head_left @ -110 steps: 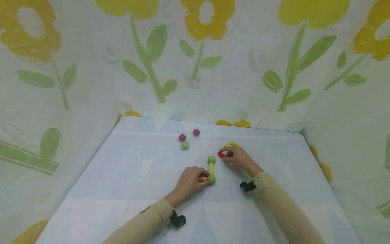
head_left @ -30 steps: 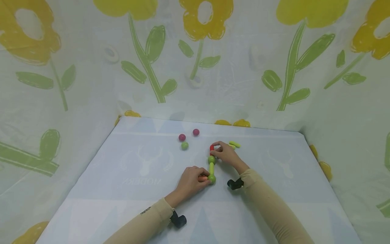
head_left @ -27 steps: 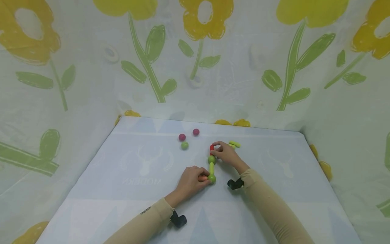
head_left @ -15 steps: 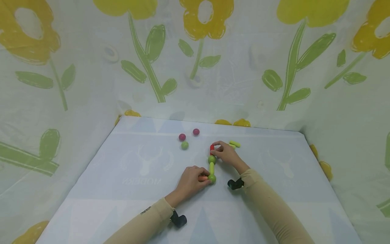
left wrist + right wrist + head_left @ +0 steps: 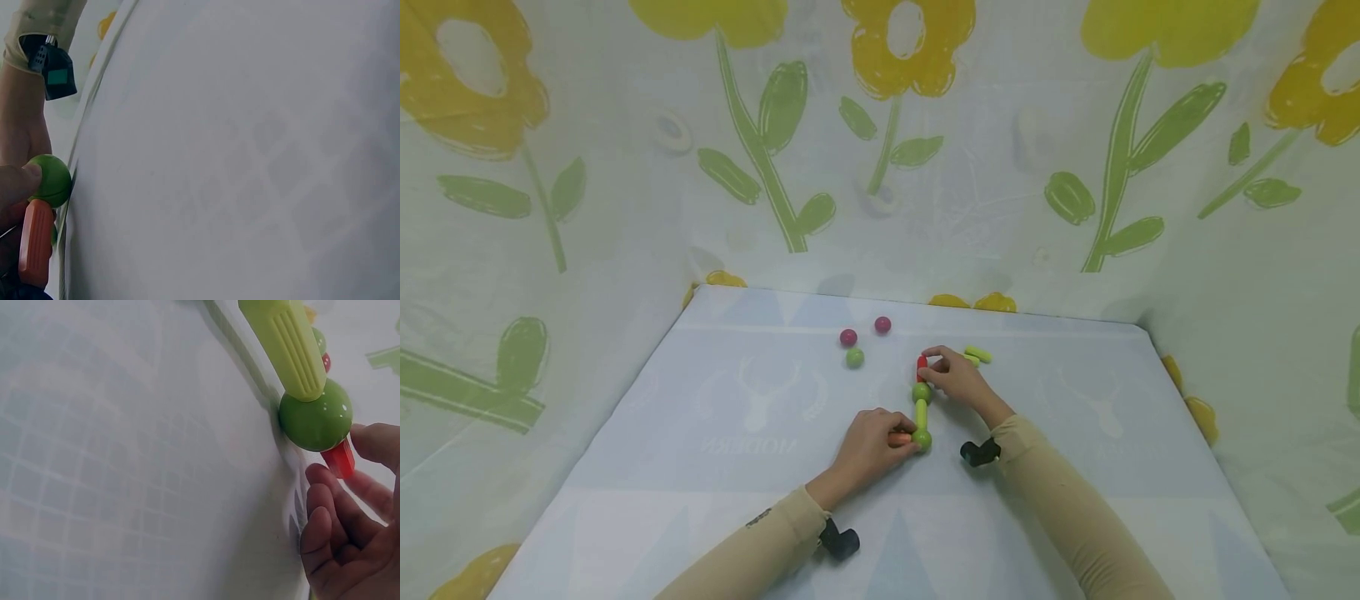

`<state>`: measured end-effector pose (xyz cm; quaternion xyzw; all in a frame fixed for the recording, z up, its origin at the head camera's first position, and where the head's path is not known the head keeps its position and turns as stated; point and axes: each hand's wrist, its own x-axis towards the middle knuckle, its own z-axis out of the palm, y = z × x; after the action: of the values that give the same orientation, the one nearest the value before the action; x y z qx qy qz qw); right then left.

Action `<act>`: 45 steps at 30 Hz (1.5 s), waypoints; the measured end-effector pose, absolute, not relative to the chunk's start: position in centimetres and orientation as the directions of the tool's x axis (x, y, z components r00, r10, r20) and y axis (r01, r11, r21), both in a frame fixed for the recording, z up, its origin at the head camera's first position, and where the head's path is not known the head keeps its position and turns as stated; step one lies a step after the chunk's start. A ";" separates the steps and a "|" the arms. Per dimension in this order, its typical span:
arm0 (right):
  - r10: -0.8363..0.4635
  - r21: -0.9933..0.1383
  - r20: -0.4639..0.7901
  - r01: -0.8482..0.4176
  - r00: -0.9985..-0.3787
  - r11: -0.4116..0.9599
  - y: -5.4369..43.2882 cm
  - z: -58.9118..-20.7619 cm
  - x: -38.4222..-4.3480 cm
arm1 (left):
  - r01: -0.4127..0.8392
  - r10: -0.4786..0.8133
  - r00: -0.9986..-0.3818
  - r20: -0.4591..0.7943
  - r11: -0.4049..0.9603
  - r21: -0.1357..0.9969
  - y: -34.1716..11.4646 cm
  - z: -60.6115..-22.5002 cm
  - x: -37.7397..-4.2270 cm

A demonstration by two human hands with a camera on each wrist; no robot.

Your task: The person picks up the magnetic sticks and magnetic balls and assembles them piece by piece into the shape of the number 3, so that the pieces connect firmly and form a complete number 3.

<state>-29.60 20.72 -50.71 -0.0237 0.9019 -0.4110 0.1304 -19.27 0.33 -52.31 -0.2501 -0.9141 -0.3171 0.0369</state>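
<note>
A yellow-green stick (image 5: 921, 413) joins two green balls on the pale table (image 5: 715, 467): a far ball (image 5: 921, 392) and a near ball (image 5: 922, 439). My right hand (image 5: 951, 375) pinches a red stick (image 5: 921, 365) whose end meets the far ball (image 5: 315, 420); the red stick (image 5: 339, 459) sits between thumb and fingers. My left hand (image 5: 871, 442) grips an orange stick (image 5: 899, 437) that touches the near ball; in the left wrist view the orange stick (image 5: 35, 240) lies under the green ball (image 5: 50, 180).
Two magenta balls (image 5: 848, 337) (image 5: 883, 324) and a loose green ball (image 5: 854, 357) lie at the back middle. Two yellow-green sticks (image 5: 977, 355) lie just behind my right hand. Flowered cloth walls (image 5: 880, 150) close in the table on three sides.
3.7 s ago my right hand held the red stick to the right of the far ball; it has since moved left and set it against the ball. Nothing moved in the last second.
</note>
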 end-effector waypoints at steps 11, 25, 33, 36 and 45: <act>-0.156 -0.678 -0.098 -0.049 -0.983 0.734 20.5 -49.9 -30.4 | 0.481 0.434 -0.872 0.227 0.673 0.562 0.3 -52.5 -19.4; -0.175 -0.641 -0.058 -0.098 -0.983 0.761 18.8 -48.3 -33.9 | 0.481 0.436 -0.871 0.227 0.658 0.580 0.2 -52.4 -19.5; -0.185 -0.635 -0.106 -0.077 -0.977 0.769 17.7 -48.4 -35.2 | 0.489 0.445 -0.865 0.231 0.650 0.581 0.3 -52.3 -19.4; -0.188 -0.649 -0.099 -0.080 -0.977 0.757 17.1 -48.6 -35.7 | 0.500 0.445 -0.861 0.245 0.653 0.569 0.2 -52.3 -19.4; -0.208 -0.657 -0.115 -0.083 -0.971 0.749 16.0 -49.3 -36.7 | 0.527 0.457 -0.847 0.270 0.656 0.540 0.1 -52.3 -19.3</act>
<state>-36.69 16.05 -49.33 -0.0780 0.9309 -0.3453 0.0906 -19.34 0.09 -52.34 -0.2707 -0.9084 -0.3139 0.0553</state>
